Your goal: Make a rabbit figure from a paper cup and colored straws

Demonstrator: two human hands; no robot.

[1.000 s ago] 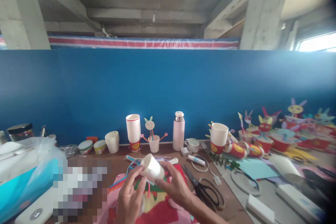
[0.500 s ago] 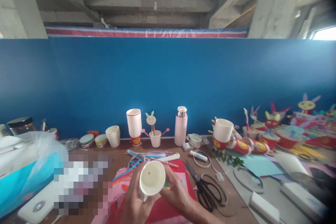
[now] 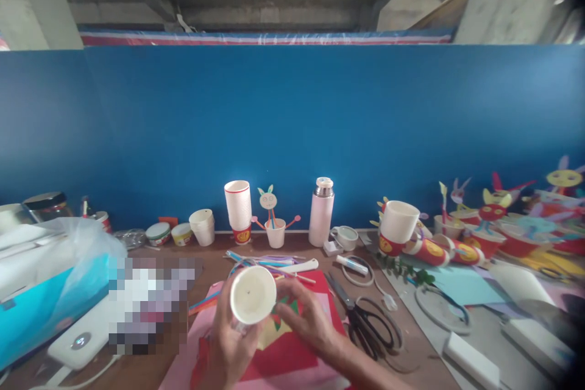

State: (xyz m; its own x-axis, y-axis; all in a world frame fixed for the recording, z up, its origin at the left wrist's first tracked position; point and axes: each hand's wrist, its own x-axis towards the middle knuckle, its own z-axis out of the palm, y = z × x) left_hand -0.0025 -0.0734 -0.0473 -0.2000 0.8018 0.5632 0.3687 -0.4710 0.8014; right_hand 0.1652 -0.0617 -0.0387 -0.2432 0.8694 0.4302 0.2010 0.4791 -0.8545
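I have the left hand (image 3: 232, 341) grasping the cup (image 3: 258, 304) above the red sheet (image 3: 287, 358), mouth toward my camera, exposing its interior. The right hand (image 3: 306, 317), its grip parted, is alongside; contact I cannot tell. Scissors (image 3: 349, 304) lie rightward on the tabletop (image 3: 150, 372), presumably for reach.

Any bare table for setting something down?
Small patches of table: between small cups and coloured strips; right of the scissors, between cable and grey mat. Crowded: right side, with red cups and paper figures; centre, where the left hand holds a cup above red paper.
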